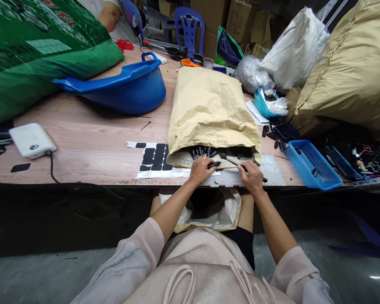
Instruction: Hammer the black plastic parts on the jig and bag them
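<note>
The left hand [200, 169] has thumb and fingers together on a slim black piece [214, 165], which sits just in front of the mouth of a tan bag [212, 105] lying on the table [98, 131]. The right hand [252, 176] is closed around a tool [233, 160] with a metal shaft, its dark round head pointing toward the left hand; whether that head touches anything is too small to tell. The likeliest trouble is a slip: the black piece looks held near one end, so a knock from the tool could turn it or pop it loose. With the table edge so near, it could then fall toward the open bag [232, 210] on the lap, or miss it and land on the floor [291, 270]. More black parts [203, 150] lie loose at the mouth of the tan bag, and a careless pull there could spill several at once. The bag's sagging upper lip might also catch the tool if the right hand pushes deeper. A white sheet with black patches [155, 157] lies just beside the left hand, and a sideways sweep of that forearm could drag or crease it.
</note>
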The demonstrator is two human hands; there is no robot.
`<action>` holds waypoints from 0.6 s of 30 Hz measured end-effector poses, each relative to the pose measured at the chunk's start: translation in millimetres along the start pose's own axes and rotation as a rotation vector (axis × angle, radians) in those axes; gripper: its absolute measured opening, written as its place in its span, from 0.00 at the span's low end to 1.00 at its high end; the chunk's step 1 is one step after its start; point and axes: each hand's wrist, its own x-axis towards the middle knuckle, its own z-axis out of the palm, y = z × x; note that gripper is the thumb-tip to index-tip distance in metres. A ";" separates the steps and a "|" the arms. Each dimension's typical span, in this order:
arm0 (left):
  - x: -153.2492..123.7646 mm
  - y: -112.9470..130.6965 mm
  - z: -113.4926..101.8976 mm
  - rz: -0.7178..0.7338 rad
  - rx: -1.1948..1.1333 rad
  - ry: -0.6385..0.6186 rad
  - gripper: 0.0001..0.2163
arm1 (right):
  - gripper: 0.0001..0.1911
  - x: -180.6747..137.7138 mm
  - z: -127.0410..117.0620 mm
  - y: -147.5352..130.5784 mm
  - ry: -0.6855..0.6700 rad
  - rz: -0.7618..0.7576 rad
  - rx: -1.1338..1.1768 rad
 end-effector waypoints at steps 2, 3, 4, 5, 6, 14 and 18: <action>-0.2 2.0 -1.7 -0.006 0.009 -0.006 0.05 | 0.12 4.3 1.0 15.8 -0.039 -0.036 -0.041; -0.5 3.0 -2.5 -0.008 0.015 -0.008 0.05 | 0.12 5.6 2.1 22.7 -0.056 -0.053 -0.057; -0.8 4.0 -3.3 -0.011 0.020 -0.010 0.05 | 0.11 6.1 3.7 28.6 -0.071 -0.065 -0.071; -1.3 5.0 -4.0 -0.015 0.025 -0.011 0.05 | 0.11 6.1 5.5 33.3 -0.078 -0.074 -0.079; -1.8 5.7 -4.5 -0.018 0.029 -0.012 0.05 | 0.10 5.7 7.4 36.8 -0.081 -0.078 -0.085; -2.0 6.9 -5.3 -0.027 0.051 -0.022 0.05 | 0.07 2.8 14.5 41.6 -0.104 -0.053 -0.065; -7.4 11.3 -12.1 -0.006 0.064 -0.042 0.05 | 0.07 3.5 14.2 41.7 -0.103 -0.047 -0.066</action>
